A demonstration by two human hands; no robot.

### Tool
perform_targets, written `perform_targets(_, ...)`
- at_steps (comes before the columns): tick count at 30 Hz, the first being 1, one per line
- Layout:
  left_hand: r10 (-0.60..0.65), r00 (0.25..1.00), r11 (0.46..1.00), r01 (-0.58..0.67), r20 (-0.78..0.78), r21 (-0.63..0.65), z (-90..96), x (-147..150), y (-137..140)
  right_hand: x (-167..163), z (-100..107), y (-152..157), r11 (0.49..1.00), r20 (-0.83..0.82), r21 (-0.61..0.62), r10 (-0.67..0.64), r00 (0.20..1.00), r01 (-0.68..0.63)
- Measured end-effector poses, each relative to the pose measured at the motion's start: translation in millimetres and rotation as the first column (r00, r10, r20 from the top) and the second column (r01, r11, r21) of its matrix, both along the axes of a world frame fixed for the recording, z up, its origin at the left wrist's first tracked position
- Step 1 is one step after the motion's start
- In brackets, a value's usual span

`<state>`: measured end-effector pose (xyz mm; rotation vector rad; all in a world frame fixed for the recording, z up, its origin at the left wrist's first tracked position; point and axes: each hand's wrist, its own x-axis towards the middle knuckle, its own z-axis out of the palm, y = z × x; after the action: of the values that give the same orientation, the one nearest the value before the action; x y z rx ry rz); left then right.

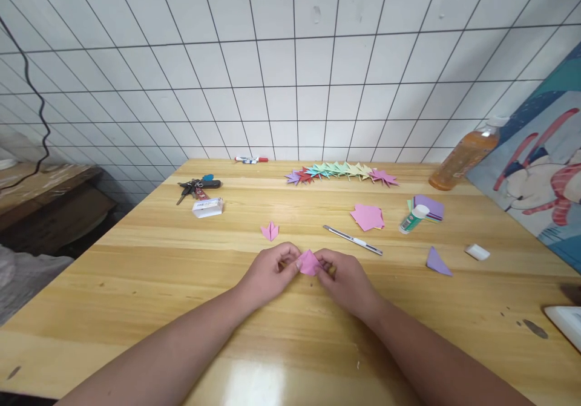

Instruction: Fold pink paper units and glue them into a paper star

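Observation:
A small folded piece of pink paper (309,263) is held between my two hands over the middle of the wooden table. My left hand (278,268) pinches its left corner between thumb and fingers. On the other side, my right hand (344,278) grips the right corner the same way. Just beyond my left hand lies a finished-looking pink origami piece (270,231) with three points. A slim utility knife (353,239) rests slantwise beyond my right hand. Farther back is a stack of pink paper pieces (367,217).
A chain of coloured origami pieces (340,172) lies by the wall, with a marker (251,160) to its left. Keys (198,186) and a small white box (207,207) sit left. Right are a glue stick (413,219), square papers (429,207), purple paper (438,262), an eraser (477,252) and a bottle (467,155).

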<state>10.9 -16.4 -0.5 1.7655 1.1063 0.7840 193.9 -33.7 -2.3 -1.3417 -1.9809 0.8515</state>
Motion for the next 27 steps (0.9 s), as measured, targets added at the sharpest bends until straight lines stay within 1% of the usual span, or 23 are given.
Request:
perform_targets(3, -0.046, 0.999, 0.996, 0.048, 0.029, -0.077, -0.8, 1.8, -0.6, -1.8, -0.8, -1.2, 1.0, -0.079, -0.027, 0.002, 0.997, -0.004)
perform_targets(5, -0.047, 0.994, 0.986, 0.062, 0.094, -0.156, -1.3, 3.1, -0.1, -1.3, 1.0, -2.2, 0.999, -0.117, -0.021, -0.027, 0.993, 0.025)
perform_targets(7, -0.01, 0.985, 0.972, 0.05, 0.171, -0.23, -1.2, 3.5, 1.7, 1.0, 4.3, -3.2, 0.999, -0.12, 0.018, -0.035, 0.992, 0.038)
perform_targets(10, 0.044, 0.97, 0.951, 0.032, 0.241, -0.306, -0.1, 1.7, 5.2, 5.2, 8.7, -4.5, 0.989, -0.024, 0.14, 0.046, 0.999, -0.043)
perform_targets(12, 0.043, 0.963, 0.942, 0.049, 0.267, -0.331, 0.9, 0.0, 6.6, 6.8, 9.4, -4.6, 0.969, 0.069, 0.215, 0.107, 0.992, -0.12)
perform_targets(14, 0.027, 0.956, 0.934, 0.08, 0.292, -0.349, 2.0, -0.9, 6.7, 7.2, 8.2, -3.9, 0.953, 0.096, 0.261, 0.131, 0.987, -0.152)
perform_targets(18, 0.029, 0.948, 0.921, 0.098, 0.318, -0.377, 2.5, -0.5, 5.4, 7.1, 5.2, -1.3, 0.94, 0.008, 0.324, 0.105, 0.994, -0.102)
perform_targets(21, 0.028, 0.947, 0.919, 0.102, 0.321, -0.382, 0.9, -0.3, 5.4, 7.6, 5.2, -0.7, 0.931, -0.022, 0.354, 0.099, 0.995, -0.085)
perform_targets(27, 0.023, 0.947, 0.917, 0.108, 0.32, -0.384, 0.9, -0.8, 5.7, 7.5, 6.5, 0.0, 0.942, -0.044, 0.331, 0.065, 0.997, -0.046)
